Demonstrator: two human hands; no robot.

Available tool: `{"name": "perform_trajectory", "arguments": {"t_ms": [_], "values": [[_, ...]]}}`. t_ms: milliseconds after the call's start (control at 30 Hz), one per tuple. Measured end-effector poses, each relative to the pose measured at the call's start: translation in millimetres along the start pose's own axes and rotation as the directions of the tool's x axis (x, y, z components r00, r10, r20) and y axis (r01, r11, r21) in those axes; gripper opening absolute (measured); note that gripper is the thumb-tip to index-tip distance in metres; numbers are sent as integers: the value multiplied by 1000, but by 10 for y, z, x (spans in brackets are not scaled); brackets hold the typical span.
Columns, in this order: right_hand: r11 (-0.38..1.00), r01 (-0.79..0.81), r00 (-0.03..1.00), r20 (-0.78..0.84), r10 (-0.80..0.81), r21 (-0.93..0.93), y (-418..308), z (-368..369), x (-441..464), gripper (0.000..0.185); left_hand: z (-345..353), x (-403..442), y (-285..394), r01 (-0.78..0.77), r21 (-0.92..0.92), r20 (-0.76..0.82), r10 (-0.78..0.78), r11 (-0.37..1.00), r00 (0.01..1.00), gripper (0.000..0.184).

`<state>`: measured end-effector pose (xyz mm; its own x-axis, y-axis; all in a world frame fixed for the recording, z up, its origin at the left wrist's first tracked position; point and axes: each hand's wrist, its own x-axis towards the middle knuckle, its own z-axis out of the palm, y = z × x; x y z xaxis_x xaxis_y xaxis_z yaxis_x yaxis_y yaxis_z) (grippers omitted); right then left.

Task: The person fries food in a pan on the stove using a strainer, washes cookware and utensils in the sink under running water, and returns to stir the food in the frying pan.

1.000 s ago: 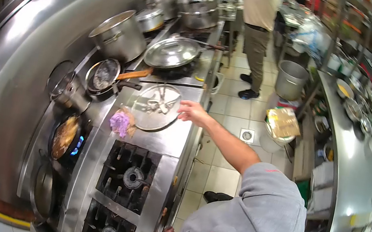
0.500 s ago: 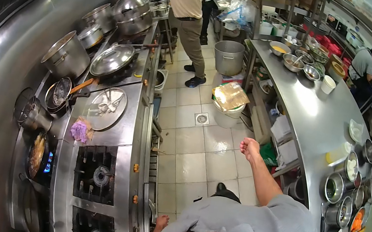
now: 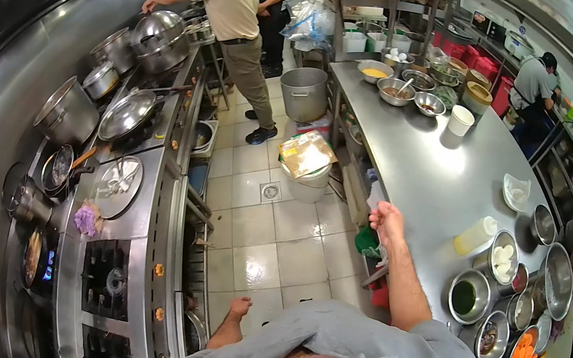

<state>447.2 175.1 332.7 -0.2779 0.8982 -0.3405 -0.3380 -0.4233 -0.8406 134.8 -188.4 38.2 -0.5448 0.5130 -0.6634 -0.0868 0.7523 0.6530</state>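
My right hand [image 3: 387, 224] is raised near the edge of the steel counter [image 3: 453, 135], its fingers loosely curled with nothing seen in them. Lower down, in the aisle between the stove and the counter, my left hand [image 3: 240, 307] hangs with its fingers folded in; I see nothing held there. Closest to the right hand on the counter is a squeeze bottle [image 3: 475, 236] of pale yellow liquid. Beside it stand a steel bowl of white pieces [image 3: 503, 258] and a bowl of dark green liquid [image 3: 464, 297]. A burner grate [image 3: 109, 278] lies left of my left hand.
A person in a beige shirt [image 3: 229, 2] stands in the aisle at the stove, with another person [image 3: 270, 2] behind. A big pot [image 3: 303, 95] and a bucket topped with cardboard [image 3: 308, 156] stand on the tiles. At far left, a pan [image 3: 32, 258] sits by a blue flame.
My view has turned right and more of the counter shows. My left hand has swung forward into fuller view. The right hand stays raised and curled, now nearer the counter edge.
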Motion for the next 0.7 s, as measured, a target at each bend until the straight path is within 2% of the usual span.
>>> {"name": "perform_trajectory", "arguments": {"t_ms": [100, 167, 200, 267, 300, 367, 400, 467, 533, 600, 633, 667, 700], "values": [[995, 65, 997, -50, -62, 74, -294, -458, 204, 12, 578, -26, 330, 9, 40, 68, -12, 999, 998, 28], [981, 180, 973, -160, -167, 74, -672, -579, 187, 14, 934, -46, 523, 18, 55, 137, -25, 998, 990, 29], [978, 195, 967, -183, -179, 73, -867, -609, 173, 14, 1098, -7, 615, -32, 116, 141, 16, 993, 990, 29], [942, 328, 931, -194, -310, 68, -1244, -610, 129, 17, 1345, 137, 757, -137, 220, 178, 98, 966, 979, 29], [937, 341, 923, -215, -319, 70, -1433, -613, 102, 17, 1394, 184, 851, -151, 233, 195, 106, 961, 975, 29], [869, 493, 853, -226, -471, 49, -1773, -612, 58, 19, 1423, 293, 1047, -279, 290, 201, 227, 916, 953, 29], [863, 502, 846, -238, -477, 54, -1918, -629, 47, 19, 1420, 302, 1195, -265, 296, 189, 215, 918, 958, 29], [770, 636, 756, -244, -608, 54, -2148, -670, 25, 22, 1392, 346, 1438, -272, 317, 186, 222, 909, 957, 28], [741, 671, 718, -270, -641, 24, -2277, -685, -2, 24, 1389, 490, 1523, -272, 343, 185, 220, 899, 958, 28], [728, 684, 684, -301, -664, -52, -2278, -711, 6, 26, 1374, 701, 1570, -276, 197, 264, 220, 941, 939, 23], [733, 679, 692, -300, -657, -40, -2209, -742, 66, 28, 1388, 854, 1584, -291, 252, 314, 207, 923, 927, 23], [745, 665, 701, -300, -647, -54, -2108, -780, 129, 27, 1388, 1015, 1586, -556, 306, 415, 418, 773, 808, 21], [783, 617, 732, -311, -607, -76, -2019, -787, 166, 26, 1357, 1104, 1562, -774, 301, 537, 571, 558, 620, 20]]}}
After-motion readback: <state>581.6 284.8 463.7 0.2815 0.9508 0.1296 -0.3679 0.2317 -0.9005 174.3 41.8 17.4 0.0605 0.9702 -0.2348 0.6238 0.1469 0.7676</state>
